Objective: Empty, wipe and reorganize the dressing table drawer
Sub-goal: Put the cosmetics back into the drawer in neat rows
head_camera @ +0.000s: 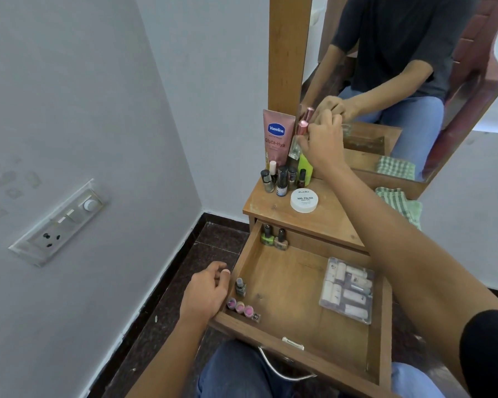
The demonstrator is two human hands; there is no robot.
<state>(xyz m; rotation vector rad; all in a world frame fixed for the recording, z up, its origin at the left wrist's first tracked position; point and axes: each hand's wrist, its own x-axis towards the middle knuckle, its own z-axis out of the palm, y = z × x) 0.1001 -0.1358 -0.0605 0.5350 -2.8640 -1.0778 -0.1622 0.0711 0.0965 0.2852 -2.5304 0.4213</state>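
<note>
Drawer (245, 254) is open. Left hand (204, 291), loose and empty, rests beside the upright grey bottle (240, 286); right hand (322, 145) grips a pink-topped bottle (302, 129) up top.

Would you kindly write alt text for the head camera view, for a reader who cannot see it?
A person's right hand holds a pink-capped bottle among cosmetics on the dressing table, while the left hand rests by the open drawer.

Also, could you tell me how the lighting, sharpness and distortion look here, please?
Head view: soft, even light, no glare; wide-angle bowing stretches the drawer; the Vaseline tube label reads sharp; the right hand pinching the pink-capped bottle looks slightly soft, doubled in the mirror.
</note>
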